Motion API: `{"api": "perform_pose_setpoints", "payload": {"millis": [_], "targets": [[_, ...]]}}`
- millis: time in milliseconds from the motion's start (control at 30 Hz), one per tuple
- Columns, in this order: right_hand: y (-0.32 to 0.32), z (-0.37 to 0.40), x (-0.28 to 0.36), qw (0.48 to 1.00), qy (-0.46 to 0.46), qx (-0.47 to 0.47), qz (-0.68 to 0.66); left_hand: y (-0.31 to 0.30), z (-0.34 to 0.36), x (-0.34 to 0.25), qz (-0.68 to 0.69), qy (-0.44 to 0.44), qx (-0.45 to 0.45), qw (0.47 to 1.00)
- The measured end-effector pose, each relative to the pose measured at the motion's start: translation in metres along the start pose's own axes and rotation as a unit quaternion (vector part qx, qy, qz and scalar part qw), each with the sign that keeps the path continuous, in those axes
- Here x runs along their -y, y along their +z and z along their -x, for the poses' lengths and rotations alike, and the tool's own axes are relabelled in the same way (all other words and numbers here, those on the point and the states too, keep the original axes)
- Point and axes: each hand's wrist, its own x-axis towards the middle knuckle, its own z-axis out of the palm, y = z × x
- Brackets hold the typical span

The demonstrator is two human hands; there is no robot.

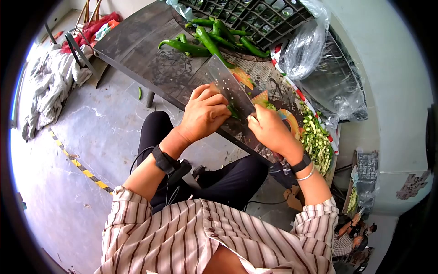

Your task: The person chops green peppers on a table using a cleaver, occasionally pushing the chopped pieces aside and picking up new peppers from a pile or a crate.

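Observation:
My right hand (271, 129) is closed round the handle end of a broad cleaver (229, 85), whose blade, dotted with pale bits, points up and to the left. Against the blade's left side my left hand (205, 112) has its fingers curled over a green pepper (233, 111), of which only a small part shows by the fingertips. Several whole green peppers (207, 40) lie in a pile beyond the blade. Chopped pepper pieces (315, 145) are heaped on the table to the right of my right hand.
The dark table (137, 39) has its edge near my knees. A black plastic crate (255, 20) stands at the back, with clear plastic bags (303, 59) beside it. A roll of tape (290, 122) lies by my right hand. People (349, 237) are at the far lower right.

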Motion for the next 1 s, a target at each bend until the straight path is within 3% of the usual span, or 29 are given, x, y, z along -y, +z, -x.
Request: {"api": "perform_pose_setpoints", "payload": {"millis": [67, 300, 633, 1000], "targets": [[0.007, -0.006, -0.004, 0.997, -0.055, -0.045, -0.014, 0.001, -0.001, 0.000, 0.002, 0.000, 0.000, 1.000], [0.005, -0.003, -0.009, 0.993, -0.055, -0.100, -0.018, 0.000, 0.001, 0.001, -0.004, -0.002, -0.002, 1.000], [-0.006, 0.006, 0.007, 1.000, -0.019, -0.005, 0.010, -0.001, 0.001, 0.000, -0.010, 0.007, 0.007, 1.000], [0.015, -0.015, -0.011, 0.996, -0.045, -0.072, -0.031, 0.000, 0.000, 0.001, -0.004, 0.009, -0.007, 1.000]]}}
